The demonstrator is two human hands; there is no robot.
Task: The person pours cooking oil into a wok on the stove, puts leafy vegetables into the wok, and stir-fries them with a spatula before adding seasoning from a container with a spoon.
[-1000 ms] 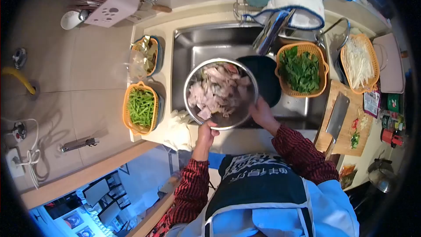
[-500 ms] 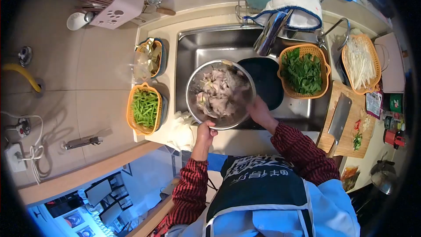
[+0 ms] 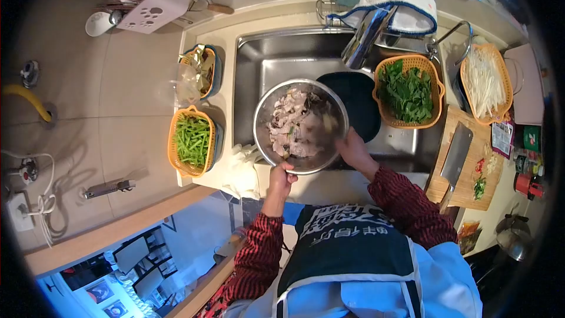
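Over the front of the sink [image 3: 268, 62] I hold a round metal bowl [image 3: 315, 164] with pale sliced meat [image 3: 292, 132] inside, mixed with small yellowish and green bits. My left hand [image 3: 281, 180] is closed on the bowl's near rim, its thumb over the edge. At the lower right side, my right hand [image 3: 356, 152] grips the rim; its fingertips are blurred and partly hidden. Behind the bowl on the right lies a dark green basin [image 3: 358, 106] in the sink. An orange basket [image 3: 438, 109] of green leaves stands to the right of that basin.
Left of the sink are a basket of cut green stalks [image 3: 192, 141] and another with a gold packet [image 3: 203, 70]. On the right, a cleaver [image 3: 456, 156] lies on a cutting board [image 3: 438, 185], near a basket of white enoki-like strands [image 3: 485, 82]. The faucet [image 3: 368, 38] hangs over the sink.
The bowl has shifted slightly right, and the meat inside has tumbled into a different arrangement. Both hands keep their hold on the rim.
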